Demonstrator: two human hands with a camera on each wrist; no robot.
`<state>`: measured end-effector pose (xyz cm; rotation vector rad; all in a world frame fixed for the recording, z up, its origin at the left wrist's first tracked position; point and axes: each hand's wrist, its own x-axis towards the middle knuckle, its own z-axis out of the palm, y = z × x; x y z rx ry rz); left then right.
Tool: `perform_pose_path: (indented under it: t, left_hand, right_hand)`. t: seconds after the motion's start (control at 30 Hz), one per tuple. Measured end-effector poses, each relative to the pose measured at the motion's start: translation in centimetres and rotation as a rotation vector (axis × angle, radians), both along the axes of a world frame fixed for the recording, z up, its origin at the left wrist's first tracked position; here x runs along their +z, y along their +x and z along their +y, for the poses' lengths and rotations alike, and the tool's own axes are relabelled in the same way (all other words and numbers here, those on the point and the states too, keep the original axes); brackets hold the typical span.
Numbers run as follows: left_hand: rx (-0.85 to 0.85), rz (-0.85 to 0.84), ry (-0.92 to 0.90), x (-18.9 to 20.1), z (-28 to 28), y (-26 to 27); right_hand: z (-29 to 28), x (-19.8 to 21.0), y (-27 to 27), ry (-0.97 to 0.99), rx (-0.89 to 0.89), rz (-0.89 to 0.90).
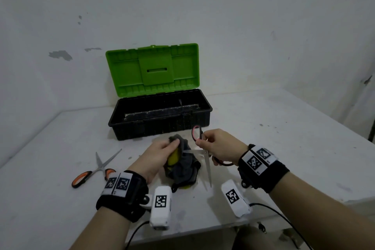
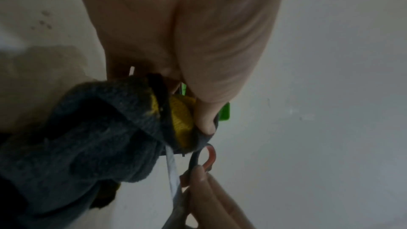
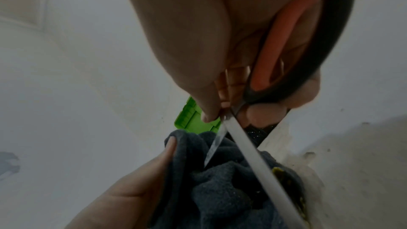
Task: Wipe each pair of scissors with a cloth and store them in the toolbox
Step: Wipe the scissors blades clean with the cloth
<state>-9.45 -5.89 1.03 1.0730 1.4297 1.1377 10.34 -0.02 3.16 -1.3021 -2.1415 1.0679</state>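
Observation:
My right hand (image 1: 215,144) grips a pair of scissors (image 1: 207,160) with black-and-orange handles, its blades spread wide apart. One blade (image 3: 214,143) points left into a grey and yellow cloth (image 1: 182,163) that my left hand (image 1: 160,154) pinches around it. The other blade (image 3: 259,166) points down towards me. In the left wrist view the cloth (image 2: 92,137) is bunched over the blade (image 2: 172,171). A second pair of scissors (image 1: 95,170) with orange handles lies on the table at the left, blades apart. The toolbox (image 1: 160,115), black with a green lid (image 1: 152,69) standing up, sits behind my hands.
The white table (image 1: 284,132) stands against a white wall. Its front edge runs just under my wrists, with cables hanging below it at the right. The toolbox's inside looks dark and I cannot tell what lies in it.

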Motion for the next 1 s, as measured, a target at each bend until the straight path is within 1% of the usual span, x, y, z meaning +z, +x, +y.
perform_pose_path:
  t: [0.03, 0.07, 0.13, 0.23, 0.33, 0.37, 0.4, 0.47, 0.53, 0.6, 0.73, 0.77, 0.83, 1.0]
  left_hand:
    - [-0.042, 0.118, 0.024, 0.0, -0.1, 0.1]
    - [-0.081, 0.198, 0.044, 0.0, -0.1, 0.1]
    - [-0.146, 0.285, 0.067, 0.0, -0.4, 0.2]
    - [-0.226, 0.352, 0.077, 0.1, -0.8, 0.6]
    - [-0.232, 0.289, 0.038, 0.8, -1.1, 1.5]
    - [-0.248, 0.298, 0.035, 0.9, -1.1, 1.8]
    - [-0.275, 0.337, 0.048, 1.0, -1.1, 2.0]
    - [-0.319, 0.472, 0.084, 0.9, -1.0, 2.0]
    - [-0.306, 0.593, 0.107, 0.7, -0.7, 1.6]
    - [-0.277, 0.654, 0.114, 0.7, -0.5, 1.3]
    - [-0.231, 0.612, 0.126, 0.6, -0.3, 0.9]
    - [-0.216, 0.606, 0.128, 0.6, -0.3, 0.9]
    - [-0.217, 0.582, 0.135, 0.5, -0.2, 1.0]
    - [-0.279, 0.536, 0.139, 1.1, 0.1, 1.0]
  right_hand:
    - [-0.1, 0.1, -0.1, 0.007, 0.018, -0.016]
    - [-0.2, 0.2, -0.1, 0.015, 0.036, -0.027]
    - [-0.3, 0.3, -0.3, 0.025, 0.054, -0.029]
    - [-0.3, 0.4, -0.2, 0.025, 0.045, -0.012]
    - [-0.2, 0.3, -0.2, 0.020, 0.047, -0.014]
    - [-0.2, 0.4, -0.2, 0.015, 0.048, -0.008]
    - [-0.2, 0.4, -0.1, 0.007, 0.049, 0.000]
    - [-0.1, 0.6, -0.2, -0.004, 0.055, 0.014]
    - [0.0, 0.7, -0.2, -0.017, 0.064, 0.029]
    - [0.0, 0.8, -0.1, -0.049, 0.079, 0.057]
    - [0.2, 1.2, 0.5, -0.159, 0.100, 0.098]
    - [0.3, 1.2, 0.6, -0.160, 0.105, 0.092]
    - [0.2, 1.1, 0.4, -0.125, 0.115, 0.058]
    - [0.6, 1.0, -0.1, -0.026, 0.156, -0.071]
